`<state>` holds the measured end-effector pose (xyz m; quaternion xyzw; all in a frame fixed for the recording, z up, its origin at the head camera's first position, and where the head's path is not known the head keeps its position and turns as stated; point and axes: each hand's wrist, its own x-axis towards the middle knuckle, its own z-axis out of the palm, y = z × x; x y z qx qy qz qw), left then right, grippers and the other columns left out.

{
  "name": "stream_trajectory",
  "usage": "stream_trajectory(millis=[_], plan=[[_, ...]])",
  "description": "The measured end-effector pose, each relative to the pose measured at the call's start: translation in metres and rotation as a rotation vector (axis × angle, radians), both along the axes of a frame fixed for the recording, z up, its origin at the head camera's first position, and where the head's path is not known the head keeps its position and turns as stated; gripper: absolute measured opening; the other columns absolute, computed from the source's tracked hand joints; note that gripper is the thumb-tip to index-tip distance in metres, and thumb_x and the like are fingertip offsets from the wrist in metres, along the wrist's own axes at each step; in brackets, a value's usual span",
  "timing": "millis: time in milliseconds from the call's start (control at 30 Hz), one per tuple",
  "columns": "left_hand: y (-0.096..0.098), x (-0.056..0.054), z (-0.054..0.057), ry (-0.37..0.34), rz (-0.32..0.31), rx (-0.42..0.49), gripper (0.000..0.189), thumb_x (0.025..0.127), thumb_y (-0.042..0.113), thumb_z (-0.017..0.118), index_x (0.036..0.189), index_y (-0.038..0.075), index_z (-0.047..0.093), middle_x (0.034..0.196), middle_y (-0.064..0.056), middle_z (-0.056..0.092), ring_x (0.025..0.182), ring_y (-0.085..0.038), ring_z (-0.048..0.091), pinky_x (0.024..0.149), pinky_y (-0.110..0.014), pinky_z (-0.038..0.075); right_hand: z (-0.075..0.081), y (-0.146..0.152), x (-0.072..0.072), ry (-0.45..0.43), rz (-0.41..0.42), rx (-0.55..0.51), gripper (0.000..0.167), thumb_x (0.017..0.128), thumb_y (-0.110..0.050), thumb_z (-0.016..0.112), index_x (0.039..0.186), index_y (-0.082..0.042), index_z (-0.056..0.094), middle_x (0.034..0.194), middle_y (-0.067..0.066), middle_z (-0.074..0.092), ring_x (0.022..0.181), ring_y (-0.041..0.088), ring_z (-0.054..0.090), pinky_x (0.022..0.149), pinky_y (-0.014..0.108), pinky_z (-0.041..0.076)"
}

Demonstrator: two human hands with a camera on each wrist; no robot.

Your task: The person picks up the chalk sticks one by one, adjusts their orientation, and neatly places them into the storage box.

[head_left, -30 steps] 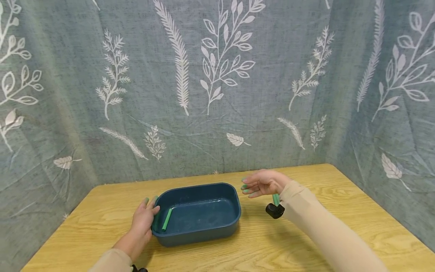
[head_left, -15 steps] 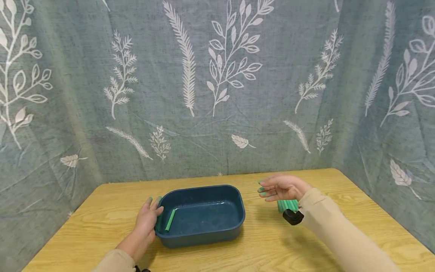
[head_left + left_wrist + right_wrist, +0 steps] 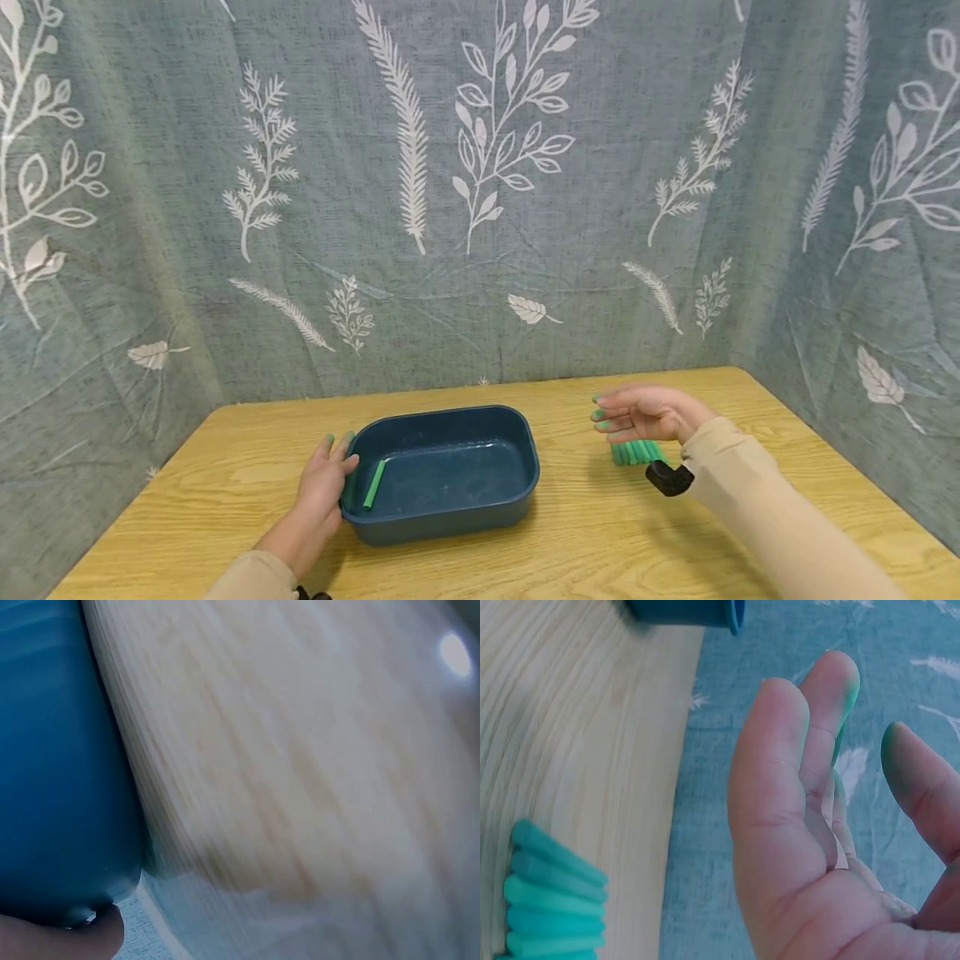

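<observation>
A dark blue rectangular tub (image 3: 450,525) stands on the wooden table. My left hand (image 3: 320,483) holds its left end, thumb over the rim and fingers along the outside; the left wrist view shows the tub's outer wall (image 3: 60,787) with one fingertip (image 3: 109,930) at its corner. Inside the tub, near the left end, lies a single green stick (image 3: 374,485). My right hand (image 3: 648,412) hovers to the right of the tub, fingers loosely bent and nothing in them. Below it several green rounded sticks (image 3: 637,452) lie in a row, partly hidden by the hand and wrist.
The light wooden table (image 3: 570,533) ends at the back against a grey-blue curtain (image 3: 420,333) with white leaf prints. Curtain also runs along both sides. A small black wrist camera (image 3: 670,478) hangs beneath the right sleeve.
My right hand has moved right, away from the tub and over the row of green sticks, more of which now show. The left hand stays at the tub; the view has shifted slightly.
</observation>
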<state>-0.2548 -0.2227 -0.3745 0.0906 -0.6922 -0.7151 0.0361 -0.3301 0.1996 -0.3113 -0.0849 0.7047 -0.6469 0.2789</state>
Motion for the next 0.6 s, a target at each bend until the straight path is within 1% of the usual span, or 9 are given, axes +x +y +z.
stream_trajectory(millis=[133, 200, 267, 300, 367, 433, 500, 533, 600], plan=[[-0.001, 0.0, -0.001, -0.001, 0.003, -0.008, 0.065, 0.105, 0.004, 0.035, 0.152, 0.001, -0.011, 0.158, -0.022, -0.006, 0.142, -0.042, -0.015, 0.117, -0.054, 0.004, -0.001, 0.008, 0.001, 0.002, -0.013, 0.003, 0.069, 0.103, -0.014, 0.048, 0.148, 0.016, 0.006, 0.108, 0.01, 0.061, 0.103, 0.021, 0.063, 0.102, 0.047, 0.045], [-0.001, 0.0, -0.001, 0.002, -0.001, -0.004, 0.066, 0.105, 0.005, 0.034, 0.151, 0.001, -0.012, 0.158, -0.022, -0.006, 0.142, -0.042, -0.014, 0.117, -0.054, 0.005, -0.001, 0.011, 0.001, -0.001, -0.02, 0.005, 0.068, 0.103, -0.013, 0.048, 0.148, 0.016, 0.005, 0.119, 0.02, 0.058, 0.108, 0.025, 0.062, 0.1, 0.046, 0.047], [-0.001, 0.0, -0.001, 0.004, -0.007, 0.009, 0.067, 0.105, 0.005, 0.033, 0.151, 0.002, -0.015, 0.158, -0.021, -0.006, 0.142, -0.043, -0.013, 0.117, -0.054, 0.007, -0.001, 0.015, 0.001, -0.005, -0.018, 0.005, 0.07, 0.103, -0.013, 0.047, 0.148, 0.015, 0.002, 0.133, 0.032, 0.047, 0.114, 0.029, 0.059, 0.099, 0.045, 0.047], [-0.001, 0.0, 0.0, 0.007, -0.008, 0.014, 0.067, 0.105, 0.005, 0.033, 0.15, 0.002, -0.017, 0.158, -0.021, -0.005, 0.143, -0.043, -0.011, 0.117, -0.054, 0.007, -0.002, 0.016, 0.001, -0.01, -0.021, 0.005, 0.07, 0.103, -0.013, 0.046, 0.148, 0.015, 0.001, 0.139, 0.035, 0.039, 0.117, 0.031, 0.057, 0.1, 0.045, 0.047], [-0.001, 0.0, 0.0, 0.01, -0.015, 0.024, 0.067, 0.105, 0.005, 0.032, 0.149, 0.002, -0.019, 0.158, -0.022, -0.005, 0.143, -0.044, -0.01, 0.117, -0.054, 0.008, -0.002, 0.02, 0.001, -0.012, -0.019, 0.005, 0.072, 0.104, -0.014, 0.046, 0.148, 0.015, -0.002, 0.148, 0.037, 0.026, 0.119, 0.031, 0.056, 0.1, 0.044, 0.047], [-0.001, 0.001, 0.0, 0.01, -0.016, 0.027, 0.068, 0.105, 0.005, 0.031, 0.149, 0.003, -0.02, 0.158, -0.022, -0.004, 0.143, -0.044, -0.009, 0.117, -0.055, 0.009, -0.004, 0.024, 0.001, -0.015, -0.024, 0.004, 0.073, 0.103, -0.014, 0.047, 0.148, 0.014, -0.003, 0.148, 0.037, 0.026, 0.116, 0.028, 0.058, 0.1, 0.043, 0.047], [0.0, 0.001, 0.0, 0.009, -0.014, 0.026, 0.067, 0.105, 0.005, 0.031, 0.15, 0.002, -0.019, 0.158, -0.022, -0.004, 0.143, -0.044, -0.009, 0.117, -0.054, 0.008, -0.006, 0.03, 0.001, -0.016, -0.032, 0.003, 0.073, 0.103, -0.014, 0.047, 0.148, 0.015, -0.003, 0.141, 0.035, 0.037, 0.108, 0.023, 0.062, 0.098, 0.042, 0.049], [0.0, 0.001, 0.0, 0.008, -0.013, 0.025, 0.067, 0.106, 0.005, 0.032, 0.15, 0.003, -0.018, 0.158, -0.022, -0.004, 0.143, -0.044, -0.01, 0.117, -0.055, 0.008, -0.006, 0.033, 0.001, -0.014, -0.034, 0.002, 0.074, 0.103, -0.014, 0.048, 0.148, 0.015, -0.003, 0.136, 0.032, 0.044, 0.104, 0.02, 0.064, 0.098, 0.042, 0.049], [0.001, 0.0, 0.0, 0.007, -0.013, 0.031, 0.067, 0.105, 0.005, 0.032, 0.15, 0.003, -0.018, 0.158, -0.021, -0.004, 0.143, -0.044, -0.009, 0.117, -0.054, 0.009, -0.008, 0.038, 0.001, -0.016, -0.043, -0.001, 0.074, 0.103, -0.014, 0.049, 0.148, 0.015, -0.002, 0.125, 0.021, 0.054, 0.098, 0.016, 0.065, 0.096, 0.04, 0.051]])
